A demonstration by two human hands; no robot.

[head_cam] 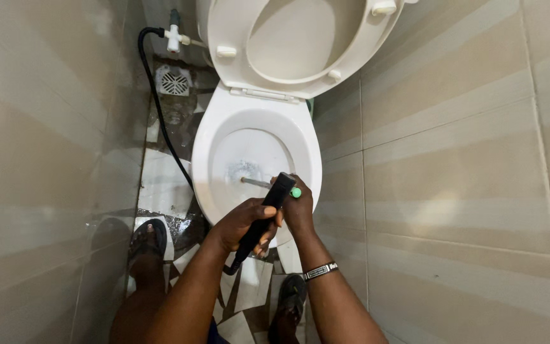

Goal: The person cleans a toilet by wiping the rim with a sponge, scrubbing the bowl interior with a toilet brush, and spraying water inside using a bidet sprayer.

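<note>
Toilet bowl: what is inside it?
Inside the toilet bowl: a toilet brush, its bristle head in the water. The right hand covers most of its handle.

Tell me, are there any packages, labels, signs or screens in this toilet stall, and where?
None in view: no package, label, sign or screen.
Left hand grips a black spray handle on a black hose.
Right hand holds a toilet brush with a green-tipped handle over the white toilet bowl.
Walls are plain beige tile.
</note>
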